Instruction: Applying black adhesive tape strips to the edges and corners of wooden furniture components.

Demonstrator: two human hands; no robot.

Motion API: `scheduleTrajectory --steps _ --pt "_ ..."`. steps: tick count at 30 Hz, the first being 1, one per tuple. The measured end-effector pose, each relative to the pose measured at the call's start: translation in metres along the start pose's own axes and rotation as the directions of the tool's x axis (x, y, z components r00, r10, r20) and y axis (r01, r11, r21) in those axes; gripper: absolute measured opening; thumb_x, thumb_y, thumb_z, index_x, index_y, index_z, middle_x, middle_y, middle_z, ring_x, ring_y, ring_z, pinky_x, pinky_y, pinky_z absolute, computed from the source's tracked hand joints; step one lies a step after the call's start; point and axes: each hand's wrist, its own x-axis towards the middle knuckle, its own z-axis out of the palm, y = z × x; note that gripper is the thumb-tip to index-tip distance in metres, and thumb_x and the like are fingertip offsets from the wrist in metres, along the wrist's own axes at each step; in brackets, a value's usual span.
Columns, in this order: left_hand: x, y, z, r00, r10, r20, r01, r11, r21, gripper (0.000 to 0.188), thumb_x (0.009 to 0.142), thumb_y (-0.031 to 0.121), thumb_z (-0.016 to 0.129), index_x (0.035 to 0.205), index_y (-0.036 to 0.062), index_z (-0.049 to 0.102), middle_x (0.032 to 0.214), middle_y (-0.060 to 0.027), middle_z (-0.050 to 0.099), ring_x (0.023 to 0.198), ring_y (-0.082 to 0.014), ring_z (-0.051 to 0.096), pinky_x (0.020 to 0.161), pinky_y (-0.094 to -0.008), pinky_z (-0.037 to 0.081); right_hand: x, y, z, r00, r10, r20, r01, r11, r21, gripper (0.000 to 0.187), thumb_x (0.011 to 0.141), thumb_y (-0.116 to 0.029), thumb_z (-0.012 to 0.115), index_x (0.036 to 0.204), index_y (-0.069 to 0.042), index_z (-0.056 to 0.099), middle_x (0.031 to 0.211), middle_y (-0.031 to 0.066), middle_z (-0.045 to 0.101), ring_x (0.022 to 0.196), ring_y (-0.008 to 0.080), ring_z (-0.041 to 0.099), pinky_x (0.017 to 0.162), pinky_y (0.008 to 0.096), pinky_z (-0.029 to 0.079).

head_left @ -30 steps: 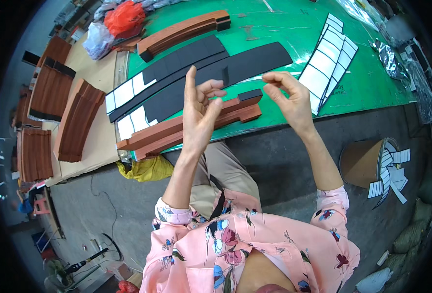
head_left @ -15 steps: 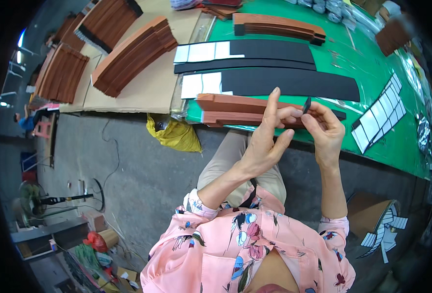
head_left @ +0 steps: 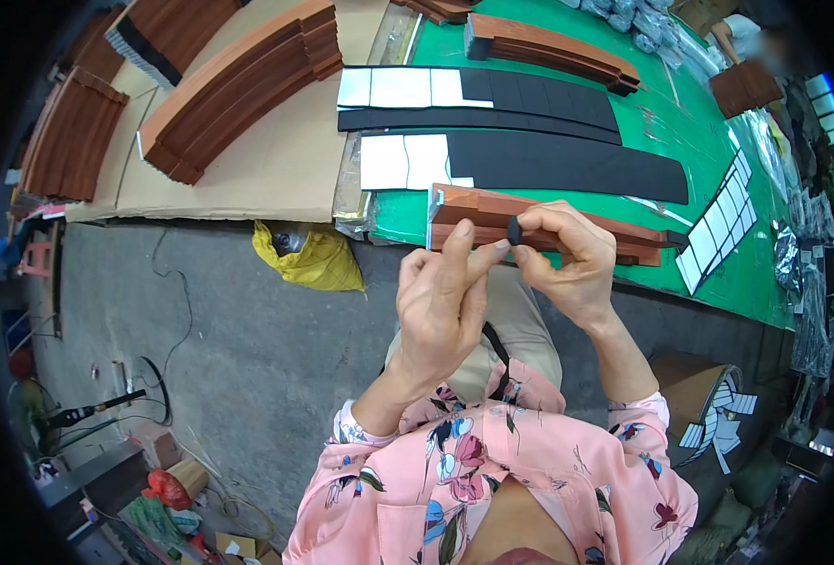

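My right hand [head_left: 572,259] pinches a small black pad [head_left: 514,230] between thumb and fingertips. Close to the pad's lower end is a fingertip of my left hand [head_left: 443,306]; whether it touches I cannot tell. That hand's fingers are partly bent and apart, with nothing visible in them. Behind both hands, at the table's near edge, lies a brown wood-grain moulding [head_left: 478,201] with a black pad on its right end; my hands hide part of it. Beyond it are black sheets [head_left: 567,165] cut into strips, with white backing [head_left: 403,162] exposed at their left ends.
Another moulding [head_left: 549,52] lies farther back on the green table [head_left: 652,231]. Curved mouldings [head_left: 242,89] are stacked on cardboard [head_left: 238,193] at left. A white gridded sheet [head_left: 718,226] lies at right. A yellow bag [head_left: 313,264] hangs below the edge. Another person holds a brown piece [head_left: 746,87].
Both hands have moved left and lower in the picture, the black pad staying in my right fingers. My left fingers have bent more. The view has shifted, and the near moulding sits differently.
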Motion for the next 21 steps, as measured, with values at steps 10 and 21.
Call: scheduleTrajectory --steps 10,21 --pt "0.007 -0.053 -0.021 0.932 -0.335 -0.135 0.293 0.919 -0.262 0.059 0.082 -0.003 0.057 0.134 -0.0015 0.030 0.110 -0.0117 0.060 0.095 -0.0192 0.060 0.086 -0.0318 0.044 0.021 0.006 0.005 0.988 0.118 -0.096 -0.115 0.993 0.040 0.022 0.074 0.007 0.062 0.096 0.003 0.063 0.088 0.0070 0.062 0.077 0.0105 0.062 0.067 0.0214 0.052" --pt "0.018 -0.083 0.003 0.973 -0.230 0.033 0.223 0.886 -0.406 0.073 0.078 0.003 0.068 0.138 0.0084 0.028 0.097 -0.0072 0.063 0.091 -0.0154 0.061 0.086 -0.0292 0.047 0.022 0.013 0.019 0.986 0.003 0.165 0.030 0.979 -0.201 0.024 0.070 -0.001 0.070 0.093 -0.001 0.066 0.084 0.0113 0.063 0.074 0.0226 0.060 0.063 0.0300 0.048"
